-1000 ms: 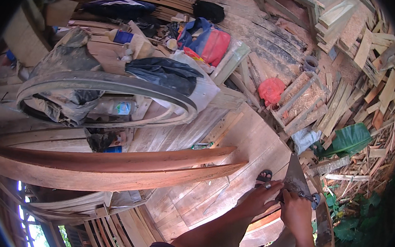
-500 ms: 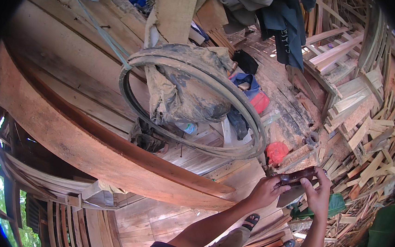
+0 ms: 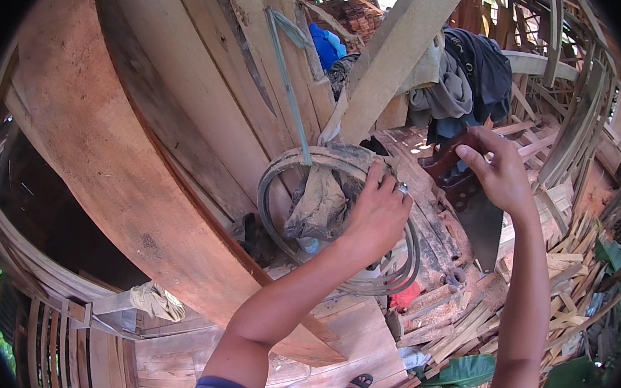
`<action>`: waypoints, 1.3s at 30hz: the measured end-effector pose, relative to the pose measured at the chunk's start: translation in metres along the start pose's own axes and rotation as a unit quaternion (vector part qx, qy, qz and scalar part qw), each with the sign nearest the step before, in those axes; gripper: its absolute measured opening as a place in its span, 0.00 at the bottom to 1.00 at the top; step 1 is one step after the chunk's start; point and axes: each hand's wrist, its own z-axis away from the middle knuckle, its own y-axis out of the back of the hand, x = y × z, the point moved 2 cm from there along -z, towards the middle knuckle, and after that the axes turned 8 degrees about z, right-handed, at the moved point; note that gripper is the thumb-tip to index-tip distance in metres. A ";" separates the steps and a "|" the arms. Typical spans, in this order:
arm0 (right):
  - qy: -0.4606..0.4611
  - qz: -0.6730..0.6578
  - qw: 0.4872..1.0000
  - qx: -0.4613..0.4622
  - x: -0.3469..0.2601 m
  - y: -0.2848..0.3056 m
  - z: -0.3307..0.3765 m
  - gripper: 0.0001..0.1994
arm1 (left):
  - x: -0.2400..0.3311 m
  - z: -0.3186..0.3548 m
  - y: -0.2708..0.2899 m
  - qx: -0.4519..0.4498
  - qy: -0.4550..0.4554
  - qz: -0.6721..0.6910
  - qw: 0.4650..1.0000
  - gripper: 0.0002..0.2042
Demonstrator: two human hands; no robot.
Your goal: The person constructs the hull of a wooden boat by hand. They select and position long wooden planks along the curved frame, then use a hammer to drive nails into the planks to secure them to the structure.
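My right hand (image 3: 501, 169) is closed round the brown wooden handle of a handsaw (image 3: 480, 225). The saw is raised, its dull metal blade pointing down toward the scrap wood. My left hand (image 3: 380, 213), with a ring on one finger, reaches forward with fingers stretched out. It is at the right side of a dusty sack (image 3: 318, 205) that hangs within several dark hoops (image 3: 265, 190). Whether the fingertips touch the sack or only overlap it in view, I cannot tell. A pale green strap (image 3: 288, 83) runs from the planks down to the hoops.
A long curved plank (image 3: 129, 180) sweeps along my left. Upright boards (image 3: 211, 62) stand behind the hoops. Clothes (image 3: 473, 75) hang over a beam at the back. Scrap wood (image 3: 460, 326) is heaped at the right. My sandalled foot (image 3: 359, 384) is on wooden planking.
My hands have separated. The right hand has lifted the saw up and forward; the left has let go of it and moved to the hoops and sack. The view has shifted.
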 end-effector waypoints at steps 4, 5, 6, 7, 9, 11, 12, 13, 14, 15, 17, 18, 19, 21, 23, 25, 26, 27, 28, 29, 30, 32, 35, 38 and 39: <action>0.047 0.067 0.995 -0.051 -0.037 -0.013 -0.045 0.16 | 0.002 0.024 0.012 0.021 -0.037 0.040 0.998 0.13; 0.073 0.012 0.996 -0.051 -0.040 -0.024 -0.054 0.17 | 0.005 0.031 0.020 0.011 -0.061 0.048 0.997 0.11; 0.076 0.049 0.993 -0.077 -0.049 -0.031 -0.063 0.17 | 0.009 0.038 0.025 -0.001 -0.083 0.058 0.995 0.10; 0.083 0.027 0.992 -0.093 -0.060 -0.042 -0.069 0.17 | 0.010 0.047 0.031 -0.018 -0.104 0.062 0.992 0.08; 0.090 -0.016 0.987 -0.129 -0.079 -0.068 -0.083 0.17 | 0.009 0.061 0.036 -0.034 -0.110 0.060 0.992 0.06; 0.081 -0.043 0.981 -0.170 -0.085 -0.087 -0.095 0.17 | 0.009 0.066 0.040 -0.046 -0.117 0.067 0.990 0.04; 0.084 -0.059 0.979 -0.176 -0.089 -0.095 -0.100 0.17 | 0.006 0.069 0.039 -0.038 -0.110 0.066 0.991 0.04; 0.086 -0.073 0.976 -0.184 -0.088 -0.104 -0.105 0.16 | 0.003 0.071 0.035 -0.028 -0.105 0.067 0.992 0.04; 0.087 -0.086 0.974 -0.191 -0.087 -0.113 -0.107 0.16 | 0.000 0.071 0.032 -0.018 -0.100 0.069 0.992 0.04; 0.094 -0.071 0.976 -0.182 -0.083 -0.120 -0.108 0.16 | -0.002 0.070 0.032 -0.010 -0.102 0.076 0.992 0.04; 0.081 -0.067 0.976 -0.191 -0.072 -0.130 -0.113 0.16 | -0.003 0.064 0.034 0.007 -0.109 0.094 0.990 0.05; 0.077 -0.075 0.974 -0.197 -0.074 -0.135 -0.116 0.16 | -0.004 0.063 0.031 0.021 -0.115 0.090 0.989 0.05; 0.084 -0.059 0.977 -0.187 -0.075 -0.138 -0.116 0.17 | -0.003 0.060 0.027 0.035 -0.123 0.086 0.988 0.05; 0.092 -0.033 0.981 -0.167 -0.078 -0.144 -0.115 0.18 | -0.005 0.052 0.012 0.060 -0.135 0.088 0.985 0.06; 0.095 -0.012 0.986 -0.135 -0.083 -0.147 -0.111 0.17 | -0.012 0.044 0.005 0.077 -0.116 0.102 0.985 0.06; 0.064 0.004 0.993 -0.103 -0.077 -0.146 -0.103 0.20 | -0.013 0.031 -0.005 0.093 -0.111 0.108 0.984 0.06; 0.064 0.007 0.993 -0.094 -0.072 -0.145 -0.101 0.20 | -0.015 0.025 -0.009 0.100 -0.113 0.102 0.983 0.07; 0.056 0.009 0.995 -0.086 -0.061 -0.143 -0.098 0.21 | -0.017 0.019 -0.013 0.103 -0.113 0.103 0.983 0.09; 0.074 0.038 0.994 -0.074 -0.051 -0.141 -0.094 0.21 | -0.018 0.013 -0.019 0.103 -0.117 0.111 0.981 0.11; 0.086 0.068 0.992 -0.068 -0.043 -0.137 -0.090 0.21 | -0.020 0.007 -0.024 0.093 -0.107 0.099 0.985 0.17; 0.072 0.080 0.992 -0.070 -0.044 -0.121 -0.084 0.21 | -0.022 0.003 -0.018 0.086 -0.105 0.097 0.986 0.18; 0.013 0.111 0.993 -0.034 -0.045 -0.101 -0.063 0.21 | -0.027 0.002 -0.017 0.096 -0.098 0.116 0.984 0.19; -0.034 0.105 0.988 0.107 -0.011 -0.067 0.024 0.19 | -0.028 -0.001 -0.028 0.121 -0.116 0.061 0.984 0.19; -0.216 0.041 0.953 0.210 0.045 -0.051 0.169 0.15 | -0.015 -0.005 -0.027 0.127 -0.111 0.056 0.984 0.18; -0.301 0.050 0.925 0.228 0.056 -0.064 0.221 0.13 | -0.028 -0.001 -0.014 0.126 -0.095 0.053 0.986 0.17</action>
